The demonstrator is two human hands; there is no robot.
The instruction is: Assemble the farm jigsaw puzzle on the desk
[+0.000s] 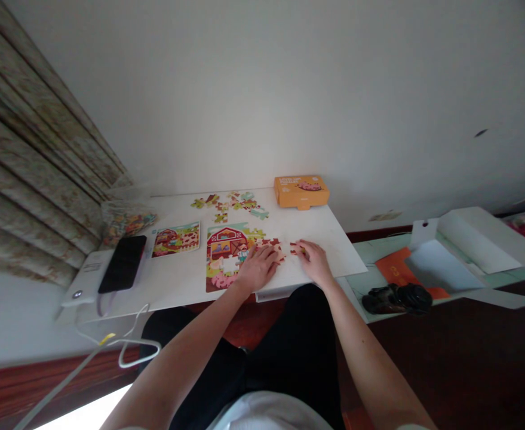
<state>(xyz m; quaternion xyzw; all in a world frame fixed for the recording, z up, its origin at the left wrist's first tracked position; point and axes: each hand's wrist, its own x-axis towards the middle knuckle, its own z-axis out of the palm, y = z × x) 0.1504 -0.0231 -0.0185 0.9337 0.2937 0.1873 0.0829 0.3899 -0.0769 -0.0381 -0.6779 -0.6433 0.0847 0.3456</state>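
A partly joined jigsaw puzzle [226, 236] with a red barn and pink pigs lies on the white table [177, 286] before me. My left hand [258, 269] rests flat over its right part, fingers stretched out and covering some of it. To the right, my right hand [315, 261] has its fingers closed on a small red-and-white puzzle piece [294, 248], slightly apart from the joined part. Left of the puzzle lies a picture card [175, 239] with the same barn scene. Loose puzzle pieces [221, 209] are scattered behind the puzzle.
An orange puzzle box [301, 192] stands at the back right by the wall. On the left are a black phone [123, 263], a white box [85, 280] and a clear bag [128, 221] of pieces. An open white carton [445, 263] and a dark object [396, 298] lie right of the table.
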